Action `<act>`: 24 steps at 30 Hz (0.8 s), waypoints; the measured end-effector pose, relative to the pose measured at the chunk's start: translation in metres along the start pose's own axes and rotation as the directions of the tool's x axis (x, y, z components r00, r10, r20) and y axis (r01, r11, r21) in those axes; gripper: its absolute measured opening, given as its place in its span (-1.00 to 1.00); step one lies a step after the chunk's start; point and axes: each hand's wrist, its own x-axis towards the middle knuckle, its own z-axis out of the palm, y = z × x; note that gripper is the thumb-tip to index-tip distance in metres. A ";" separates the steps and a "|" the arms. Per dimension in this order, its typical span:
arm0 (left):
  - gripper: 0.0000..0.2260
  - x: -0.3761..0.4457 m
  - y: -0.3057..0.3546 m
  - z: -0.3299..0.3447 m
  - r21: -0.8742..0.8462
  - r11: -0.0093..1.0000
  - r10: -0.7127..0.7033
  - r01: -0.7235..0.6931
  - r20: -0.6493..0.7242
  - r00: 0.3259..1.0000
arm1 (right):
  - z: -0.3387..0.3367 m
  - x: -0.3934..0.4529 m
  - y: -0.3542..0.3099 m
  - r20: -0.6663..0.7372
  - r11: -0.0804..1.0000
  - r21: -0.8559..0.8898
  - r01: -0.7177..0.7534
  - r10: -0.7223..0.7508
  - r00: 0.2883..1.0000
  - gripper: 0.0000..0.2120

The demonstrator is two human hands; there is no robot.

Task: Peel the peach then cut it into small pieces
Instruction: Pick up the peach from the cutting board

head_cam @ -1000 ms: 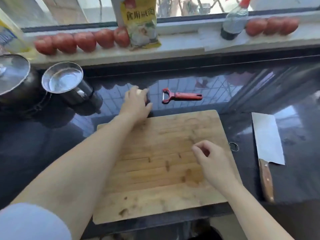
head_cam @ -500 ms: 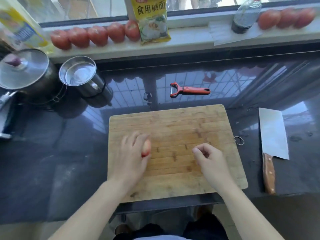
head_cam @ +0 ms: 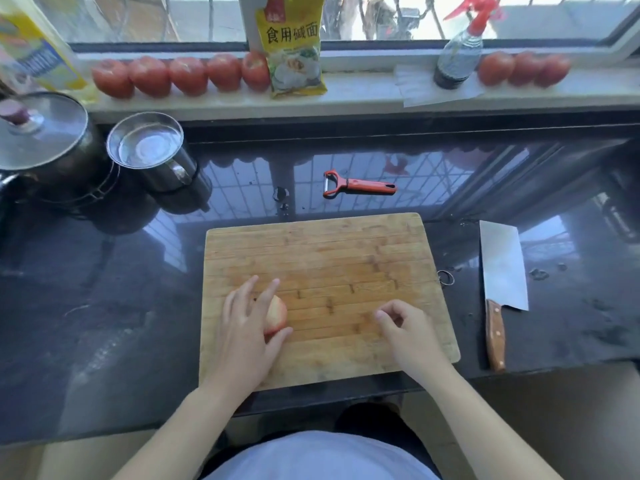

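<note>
- The left hand (head_cam: 247, 327) is down on the cutting board (head_cam: 329, 251) now, fingers and thumb cupped round the peach (head_cam: 276, 318) — a second ago that hand was reaching out past the board's far edge, so the fruit has just come in from the counter.
- The peach sits at the board's left side, pink-and-cream skin showing between thumb and fingers; it looks unpeeled.
- The right hand (head_cam: 405, 332) has barely moved: it rests on the board well to the right of the peach, fingers loosely curled, nothing in them.
- Beyond the board, the red peeler (head_cam: 360, 185) lies untouched on the dark counter (head_cam: 104, 306), in the same spot as before.
- The cleaver (head_cam: 502, 268) lies off to the right of the board, wooden handle towards the person, also untouched.
- So the fruit is in place and held, the peeling not yet begun; the free right hand looks the likely one to fetch the peeler.
</note>
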 end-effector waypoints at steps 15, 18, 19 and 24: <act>-0.63 -0.037 -0.024 -0.028 -0.205 0.957 -0.241 0.205 -0.170 0.955 | -0.016 0.222 -0.085 0.011 0.625 -0.726 0.285 -0.404 0.915 -0.59; -0.62 -0.048 -0.027 -0.025 -0.241 0.930 -0.316 0.279 -0.131 0.940 | -0.008 0.236 -0.084 0.063 0.492 -0.822 0.286 -0.420 0.905 -0.63; -0.63 -0.052 -0.028 -0.025 -0.246 0.926 -0.323 0.286 -0.128 0.938 | -0.006 0.237 -0.084 0.063 0.451 -0.847 0.281 -0.439 0.896 -0.66; -0.64 -0.061 -0.031 -0.028 -0.228 0.918 -0.359 0.325 -0.126 0.925 | -0.009 0.238 -0.096 0.137 0.278 -0.908 0.314 -0.511 0.849 -0.73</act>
